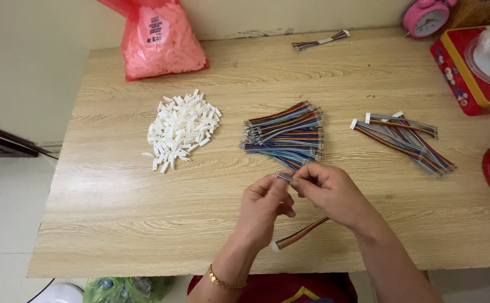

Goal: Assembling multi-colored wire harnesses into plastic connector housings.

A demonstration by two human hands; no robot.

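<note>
Rainbow ribbon cable [301,231], light and limp, is pinched at its upper end by left hand [264,205] and right hand [329,188], fingertips closed; best gripped near the connector [276,246].

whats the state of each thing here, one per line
left hand: pinching one end of the ribbon cable
right hand: gripping the same end
ribbon cable: held, white connector on its lower end
white connectors: loose pile
bare cables: stacked bundle
finished cables: laid aside, connectors fitted
red bag: full, upright against the wall
</note>
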